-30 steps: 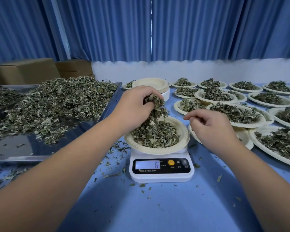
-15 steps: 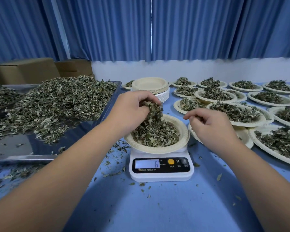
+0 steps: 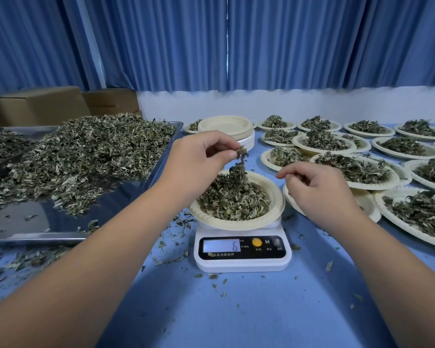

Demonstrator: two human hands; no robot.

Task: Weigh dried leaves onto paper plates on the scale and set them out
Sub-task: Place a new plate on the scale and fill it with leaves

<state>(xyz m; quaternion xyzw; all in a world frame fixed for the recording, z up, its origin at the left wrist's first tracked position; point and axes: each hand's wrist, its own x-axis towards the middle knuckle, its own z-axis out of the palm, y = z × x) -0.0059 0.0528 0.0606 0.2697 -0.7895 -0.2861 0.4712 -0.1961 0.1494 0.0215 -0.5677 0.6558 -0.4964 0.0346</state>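
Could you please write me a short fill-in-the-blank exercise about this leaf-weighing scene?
1. The display of the scale reads ____.
2. The left hand pinches a sprig of leaves above the paper plate, which sits on the ____.
3. The metal tray of loose leaves lies to the ____ of the scale.
4. The table cover is ____ in colour.

Missing words: 6; scale; left; blue.
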